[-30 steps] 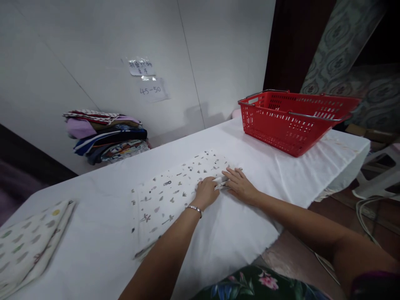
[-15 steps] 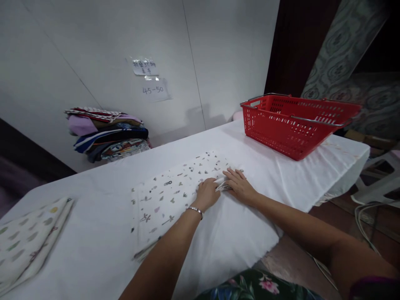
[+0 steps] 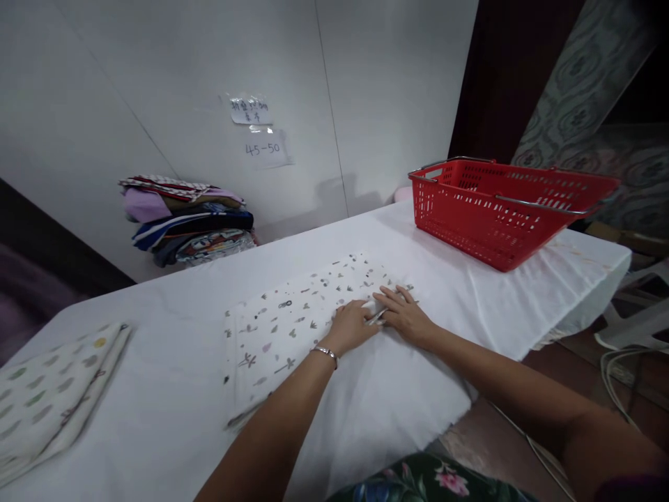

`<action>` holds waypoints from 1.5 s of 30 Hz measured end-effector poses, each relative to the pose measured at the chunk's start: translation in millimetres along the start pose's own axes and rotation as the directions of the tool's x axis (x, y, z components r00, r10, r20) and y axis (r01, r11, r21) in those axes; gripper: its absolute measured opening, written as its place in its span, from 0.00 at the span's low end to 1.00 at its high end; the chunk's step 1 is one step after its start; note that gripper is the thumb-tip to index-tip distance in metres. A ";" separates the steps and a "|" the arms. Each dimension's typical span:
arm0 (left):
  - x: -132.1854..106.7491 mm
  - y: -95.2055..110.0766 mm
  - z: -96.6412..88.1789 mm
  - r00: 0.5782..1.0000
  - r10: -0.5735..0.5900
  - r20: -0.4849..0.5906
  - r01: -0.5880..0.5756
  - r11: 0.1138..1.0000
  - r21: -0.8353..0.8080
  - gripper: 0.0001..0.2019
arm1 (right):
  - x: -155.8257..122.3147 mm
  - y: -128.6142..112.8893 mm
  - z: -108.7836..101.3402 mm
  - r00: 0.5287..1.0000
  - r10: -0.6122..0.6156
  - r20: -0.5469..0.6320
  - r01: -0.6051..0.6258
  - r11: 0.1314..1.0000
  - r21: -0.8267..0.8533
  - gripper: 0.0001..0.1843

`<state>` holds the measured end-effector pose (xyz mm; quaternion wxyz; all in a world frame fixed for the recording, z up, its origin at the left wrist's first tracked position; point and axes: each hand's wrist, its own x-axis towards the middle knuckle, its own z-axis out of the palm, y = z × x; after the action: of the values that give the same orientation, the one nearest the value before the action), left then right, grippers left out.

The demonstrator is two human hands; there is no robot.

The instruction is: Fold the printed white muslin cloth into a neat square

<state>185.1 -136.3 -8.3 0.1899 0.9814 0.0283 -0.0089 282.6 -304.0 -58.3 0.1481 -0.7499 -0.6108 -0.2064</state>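
A folded white cloth [image 3: 293,324] printed with small plants and shapes lies flat on the table in front of me. My left hand [image 3: 352,326], with a bracelet at the wrist, has its fingers closed on the cloth's near edge, toward the right corner. Just beside it, my right hand [image 3: 408,317] rests on that corner with fingers spread and stretched out. Between the two hands the edge is slightly raised and creased. My left forearm hides part of the cloth's near side.
At the left lies another folded printed cloth [image 3: 52,397]. A red plastic basket [image 3: 481,226] with metal handles stands on the right of the white-covered table [image 3: 172,369]. Against the wall is a stack of folded fabrics [image 3: 193,219], below two paper signs [image 3: 264,149]. Cables [image 3: 609,383] hang at the right.
My left fingers have shifted slightly right along the cloth's edge, and the folded layers between my hands show less. The view has swung slightly left.
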 end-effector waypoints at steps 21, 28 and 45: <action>-8.4 9.4 21.7 0.985 0.142 -0.101 -0.112 0.961 0.254 0.16 | -11.2 -3.2 -7.8 0.999 -0.007 -0.039 0.006 1.000 -0.005 0.09; -10.1 13.0 25.0 0.977 0.196 -0.080 -0.167 0.946 0.279 0.16 | -10.2 -4.0 -5.3 0.999 0.007 -0.038 -0.008 1.000 -0.023 0.08; -17.6 8.9 29.7 0.962 0.212 -0.172 -0.164 0.952 0.257 0.16 | -13.1 -3.4 -2.2 0.999 0.022 -0.047 -0.022 1.000 -0.001 0.08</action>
<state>167.9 -156.5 -32.0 0.0662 0.9913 -0.0483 0.1033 276.8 -315.5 -62.8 0.1640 -0.7517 -0.5986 -0.2230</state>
